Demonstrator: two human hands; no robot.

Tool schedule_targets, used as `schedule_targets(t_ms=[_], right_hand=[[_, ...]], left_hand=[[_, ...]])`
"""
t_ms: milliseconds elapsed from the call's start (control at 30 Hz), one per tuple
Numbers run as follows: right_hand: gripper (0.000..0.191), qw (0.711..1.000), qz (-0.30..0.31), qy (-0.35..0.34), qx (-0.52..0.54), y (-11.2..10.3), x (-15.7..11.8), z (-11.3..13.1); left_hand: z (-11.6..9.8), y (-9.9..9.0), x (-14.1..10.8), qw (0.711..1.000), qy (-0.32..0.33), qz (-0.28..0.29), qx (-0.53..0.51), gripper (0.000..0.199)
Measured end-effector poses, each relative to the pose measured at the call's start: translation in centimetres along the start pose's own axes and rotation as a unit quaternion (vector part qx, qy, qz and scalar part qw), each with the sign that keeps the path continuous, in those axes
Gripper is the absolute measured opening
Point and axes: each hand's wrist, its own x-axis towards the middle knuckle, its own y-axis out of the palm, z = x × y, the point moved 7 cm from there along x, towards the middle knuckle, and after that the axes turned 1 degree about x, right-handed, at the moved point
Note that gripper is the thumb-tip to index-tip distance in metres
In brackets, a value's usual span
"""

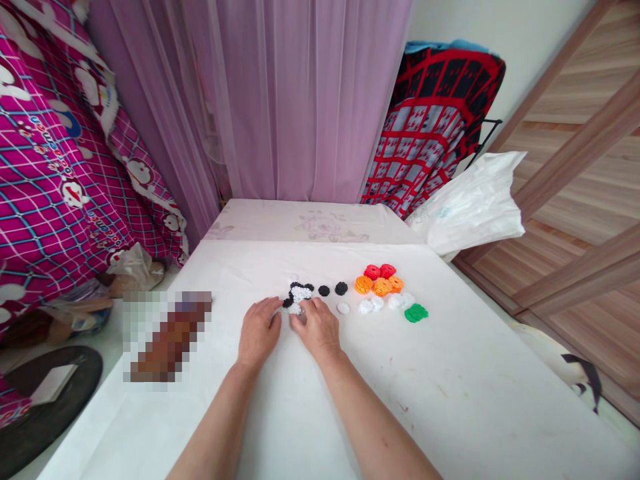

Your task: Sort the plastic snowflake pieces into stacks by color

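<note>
A small piece made of black and white scalloped discs (301,293) lies on the table in front of my hands. My left hand (259,331) rests beside its lower left, fingers stretched out and thumb apart, the fingertips close to a black disc. At its lower right edge, my right hand (319,328) has thumb and fingers bent around a white part (295,309); the fingertips are partly hidden. Just to the right lie two black discs (324,291) and a single white disc (343,309).
Farther right are piles of red discs (372,272), orange discs (382,287), white discs (371,305) and green discs (416,313). A blurred brown patch (170,337) covers something at the table's left edge. A white plastic bag (475,200) stands beyond the right corner of the white table (300,427).
</note>
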Motion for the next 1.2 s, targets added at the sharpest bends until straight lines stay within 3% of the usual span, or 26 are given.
schedule_targets(t_ms=[400,567,800,1200], right_hand=[[0.019,0.999,-0.019,0.013,0.039,-0.7,-0.4,-0.8],[0.019,0.997,-0.053,0.034,0.049,-2.1,-1.1,-3.6],[0.025,0.981,-0.099,0.163,0.047,-4.6,-1.5,-9.5],[0.020,0.972,-0.052,0.225,0.032,-4.4,-2.1,-10.5]], left_hand=[[0.1,-0.1,0.1,1.000,-0.006,-0.002,0.001,0.035],[0.3,0.0,0.2,1.000,0.001,0.007,0.003,0.035],[0.3,-0.1,0.3,1.000,-0.003,0.005,0.001,0.035],[0.2,-0.2,0.4,1.000,-0.005,0.007,0.006,0.035]])
